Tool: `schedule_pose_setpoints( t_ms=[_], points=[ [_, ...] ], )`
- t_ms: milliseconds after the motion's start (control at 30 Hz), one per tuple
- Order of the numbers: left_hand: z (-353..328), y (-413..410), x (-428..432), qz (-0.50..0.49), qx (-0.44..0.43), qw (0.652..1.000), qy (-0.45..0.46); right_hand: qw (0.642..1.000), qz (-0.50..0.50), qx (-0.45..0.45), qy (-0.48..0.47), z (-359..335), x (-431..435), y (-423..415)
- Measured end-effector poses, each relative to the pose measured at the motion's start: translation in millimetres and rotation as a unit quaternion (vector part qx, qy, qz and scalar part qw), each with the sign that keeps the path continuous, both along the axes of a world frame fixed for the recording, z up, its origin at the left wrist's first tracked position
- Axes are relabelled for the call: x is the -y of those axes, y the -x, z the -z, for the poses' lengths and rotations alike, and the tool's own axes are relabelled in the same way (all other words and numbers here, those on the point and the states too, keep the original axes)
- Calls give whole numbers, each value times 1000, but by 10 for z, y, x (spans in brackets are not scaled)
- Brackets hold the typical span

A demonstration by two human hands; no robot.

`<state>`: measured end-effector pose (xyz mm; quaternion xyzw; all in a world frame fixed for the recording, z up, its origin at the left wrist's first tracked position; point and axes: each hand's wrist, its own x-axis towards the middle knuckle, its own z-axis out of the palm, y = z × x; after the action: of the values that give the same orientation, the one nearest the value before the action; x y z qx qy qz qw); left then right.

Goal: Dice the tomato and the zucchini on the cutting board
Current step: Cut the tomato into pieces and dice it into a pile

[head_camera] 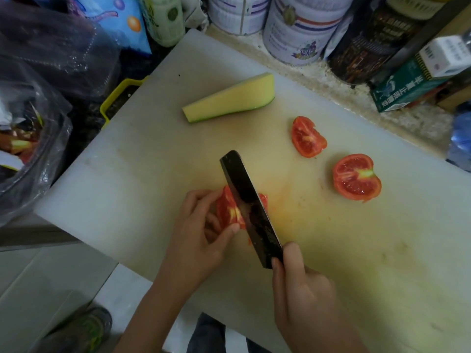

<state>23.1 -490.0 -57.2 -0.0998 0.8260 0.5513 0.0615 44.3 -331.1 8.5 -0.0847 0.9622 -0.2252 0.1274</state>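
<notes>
A white cutting board (127,174) is seen lying on a counter, its surface stained yellowish near the middle. Near its front edge a tomato piece (229,212) is held by the left hand (201,233), whose fingers and thumb are curled round it from the left, with the thumb tip pressed against the cut flesh. A dark cleaver (248,207) is set across this piece, its blade pointed away from the person and laid on or in the red flesh; how deep it is sunk cannot be told. The cleaver is gripped by the right hand (303,296): the fingers are wrapped round the handle, which is hidden, and the forefinger and thumb are pinched on the heel of the blade. A little red flesh is seen on the right side of the blade as well. Further back and to the right a tomato wedge (307,137) is laid cut side up, and to the right of it, apart, a tomato half (356,177) is laid cut face up. At the far side of the board a zucchini section (229,99) is laid with its pale flesh upward and its green skin beneath, well apart from the tomato pieces. Behind the board two tins (300,34) and a green box (407,85) are stood, and to the left a clear plastic bag (38,149) holding scraps is placed
</notes>
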Motion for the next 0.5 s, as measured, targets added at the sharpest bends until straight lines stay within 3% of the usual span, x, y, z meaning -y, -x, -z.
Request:
schedule_pose_setpoints(
  t_ms=[167,333,500],
  points=[
    [-4,9,7,-2,-3,1000,-9,1000,-11,-8,-22,58,136,157],
    [14,10,53,14,-4,1000,-18,999,-15,31,24,75,56,16],
    [17,48,56,4,10,1000,-25,993,-11,55,-101,237,307,218]
  ],
)
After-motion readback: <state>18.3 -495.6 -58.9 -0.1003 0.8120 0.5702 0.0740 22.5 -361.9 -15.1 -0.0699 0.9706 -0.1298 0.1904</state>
